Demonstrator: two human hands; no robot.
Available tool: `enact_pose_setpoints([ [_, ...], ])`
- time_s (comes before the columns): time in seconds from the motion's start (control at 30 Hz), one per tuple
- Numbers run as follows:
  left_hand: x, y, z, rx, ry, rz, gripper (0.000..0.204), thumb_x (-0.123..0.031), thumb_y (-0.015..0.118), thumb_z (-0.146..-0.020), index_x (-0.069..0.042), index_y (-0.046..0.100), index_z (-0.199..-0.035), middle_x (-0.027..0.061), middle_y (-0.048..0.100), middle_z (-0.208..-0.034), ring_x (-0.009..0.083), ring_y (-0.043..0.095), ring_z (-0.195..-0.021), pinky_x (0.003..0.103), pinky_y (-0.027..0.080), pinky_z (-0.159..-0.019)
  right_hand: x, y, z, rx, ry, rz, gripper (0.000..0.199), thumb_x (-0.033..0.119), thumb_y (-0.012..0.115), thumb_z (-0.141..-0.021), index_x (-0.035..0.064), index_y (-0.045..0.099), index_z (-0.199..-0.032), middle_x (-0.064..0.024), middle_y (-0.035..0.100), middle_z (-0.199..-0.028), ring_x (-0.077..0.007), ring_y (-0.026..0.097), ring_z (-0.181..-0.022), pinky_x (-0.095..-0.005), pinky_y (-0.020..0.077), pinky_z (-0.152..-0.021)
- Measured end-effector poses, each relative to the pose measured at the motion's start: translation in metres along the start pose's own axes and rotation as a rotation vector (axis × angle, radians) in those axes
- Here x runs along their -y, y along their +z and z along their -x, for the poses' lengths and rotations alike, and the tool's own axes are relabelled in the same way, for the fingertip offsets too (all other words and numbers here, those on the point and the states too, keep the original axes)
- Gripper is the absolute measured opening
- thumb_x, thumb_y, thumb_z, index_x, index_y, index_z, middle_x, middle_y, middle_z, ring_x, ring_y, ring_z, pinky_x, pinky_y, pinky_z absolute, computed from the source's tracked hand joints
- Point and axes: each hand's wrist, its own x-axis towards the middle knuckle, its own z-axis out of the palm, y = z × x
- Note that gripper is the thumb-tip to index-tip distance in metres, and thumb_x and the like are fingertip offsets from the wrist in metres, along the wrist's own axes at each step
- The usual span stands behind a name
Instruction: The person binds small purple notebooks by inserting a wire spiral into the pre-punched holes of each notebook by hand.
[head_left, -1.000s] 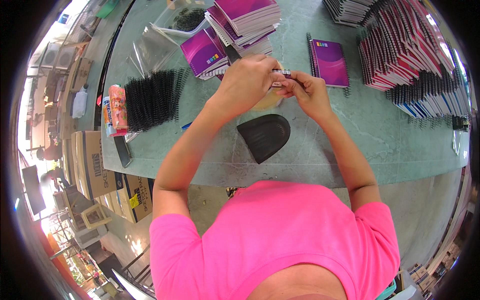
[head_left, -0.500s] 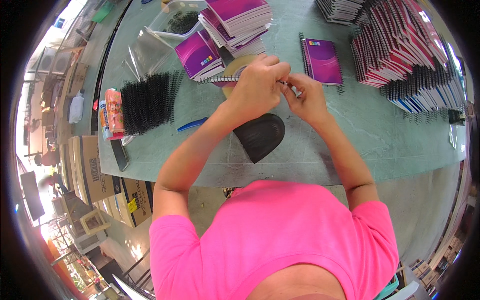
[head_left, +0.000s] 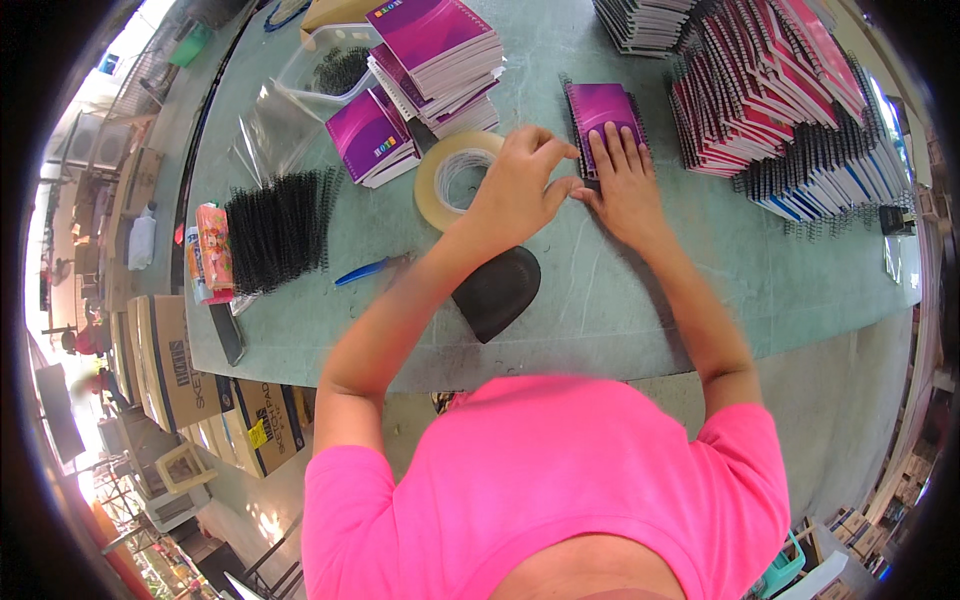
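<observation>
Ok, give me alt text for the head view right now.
A person's right hand lies flat on a purple spiral-bound notebook; the half-curled left hand partly hides a roll of tape. Stacked purple notebooks stand beyond, with black spiral coils at left and red spiral-bound notebooks at right.

Cardboard boxes (head_left: 178, 372) (brown), teal container (head_left: 784, 566)

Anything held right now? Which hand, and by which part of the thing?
Nothing visibly held. Left hand: open, nothing seen in it. Right hand: flat, fingers resting on the notebook, not gripping it.
</observation>
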Motion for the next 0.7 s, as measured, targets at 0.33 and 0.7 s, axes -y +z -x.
enact_pose_setpoints([
  [0.33,0.041,0.088,-0.035,0.126,-0.667,0.117,0.063,-0.013,0.067,-0.076,0.002,0.039,-0.131,0.0184,0.061,-0.099,0.0206,0.061,-0.077,0.033,0.049,-0.069,-0.054,0.028,-0.015,-0.048,0.460,-0.713,0.051,0.020,0.049,-0.090,-0.0042,0.037,-0.132,-0.0210,0.039,-0.136,-0.0295,0.036,-0.128,-0.0335,0.0258,-0.106],
  [0.7,0.064,0.088,-0.061,0.033,-0.635,0.141,0.047,-0.015,0.073,-0.070,0.002,0.056,-0.111,0.0170,0.065,-0.094,0.0249,0.064,-0.085,0.034,0.050,-0.073,-0.068,0.030,-0.054,-0.014,0.450,-0.654,0.058,0.006,0.038,-0.072,0.0008,0.045,-0.129,-0.0269,0.033,-0.138,-0.0347,0.032,-0.130,-0.0346,0.0229,-0.108],
])
